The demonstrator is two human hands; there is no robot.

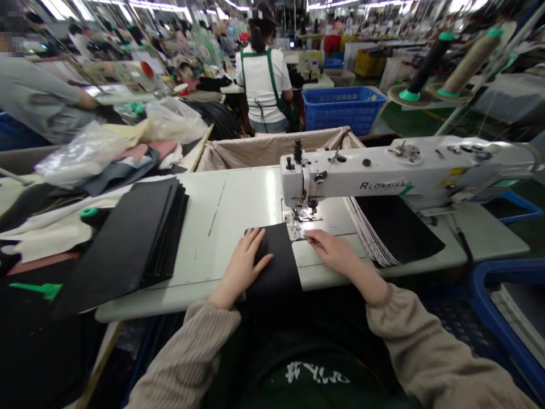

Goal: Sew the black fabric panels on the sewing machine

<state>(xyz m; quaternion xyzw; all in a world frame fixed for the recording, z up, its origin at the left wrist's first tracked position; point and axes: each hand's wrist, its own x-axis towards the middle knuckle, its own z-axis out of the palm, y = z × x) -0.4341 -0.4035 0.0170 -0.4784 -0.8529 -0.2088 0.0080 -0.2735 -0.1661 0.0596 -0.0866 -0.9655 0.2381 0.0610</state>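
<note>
My left hand (242,262) lies on a black sheet of material (281,258), its fingers stretched out and pressing the sheet against the white table. The sheet hangs over the table's front edge towards my lap. Just right of it, my right hand (334,251) has its fingers pinched together beside the needle plate (299,232). A small dark thing shows at those fingertips, too small to name. Above both hands stands the head of a white sewing machine (340,170), its lamp lighting the needle area. The sheet's far right corner is beside the plate.
A stack of black sheets (123,233) overhangs the table on the left. Black pieces with pale edges (395,227) lie under the machine arm. Thread cones (430,65) stand at right. Beyond the table are a cloth-lined bin (251,152), a blue crate (340,108) and a person in a green apron.
</note>
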